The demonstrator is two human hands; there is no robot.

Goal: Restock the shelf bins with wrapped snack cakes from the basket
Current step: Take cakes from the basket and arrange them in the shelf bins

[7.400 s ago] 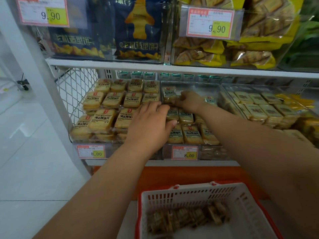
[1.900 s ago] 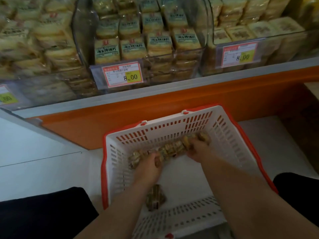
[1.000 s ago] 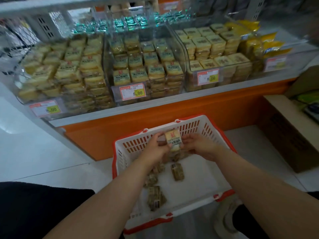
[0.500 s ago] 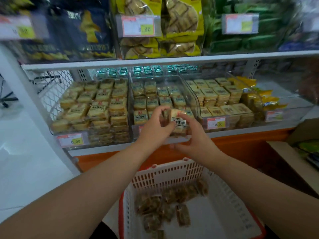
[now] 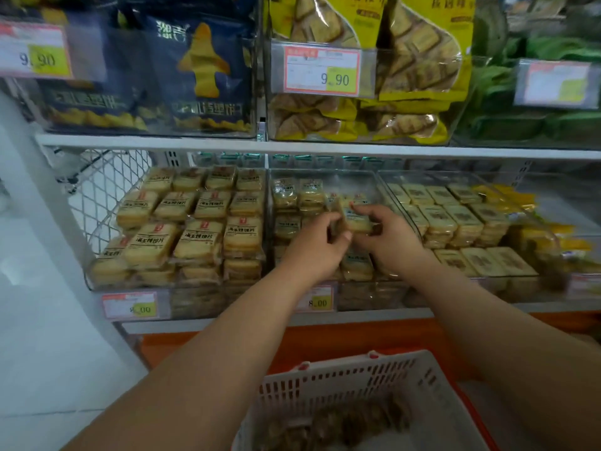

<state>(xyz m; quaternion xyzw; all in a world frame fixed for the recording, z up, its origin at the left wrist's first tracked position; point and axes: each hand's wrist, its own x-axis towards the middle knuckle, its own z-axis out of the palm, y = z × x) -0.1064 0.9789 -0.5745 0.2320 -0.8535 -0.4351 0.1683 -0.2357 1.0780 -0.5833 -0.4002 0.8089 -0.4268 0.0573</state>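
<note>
Hands meet over the middle shelf bin [image 5: 383, 177], a clear plastic tray of wrapped snack cakes. The left hand [image 5: 317, 245] and right hand [image 5: 388, 237] share 1 small stack of snack cakes [image 5: 356, 219], fingers and thumbs curled round its 2 ends, held just above the cakes already in that bin. Half a second ago the same stack hung in front of the shelf edge; 1 second ago it was only just clear of the basket. So the carry is nearly over, and what remains is probably to lower the stack into a gap and let go. The white basket with red rim [image 5: 357, 375] sits below the arms with more brown wrapped cakes [image 5: 341, 421] heaped inside, blurred, so further trips seem likely. To the left, a fuller bin [image 5: 94, 281] holds tidy rows; to the right, another bin [image 5: 419, 180] likewise. A price tag reading 8.00 [image 5: 320, 301] is clipped below the hands.
</note>
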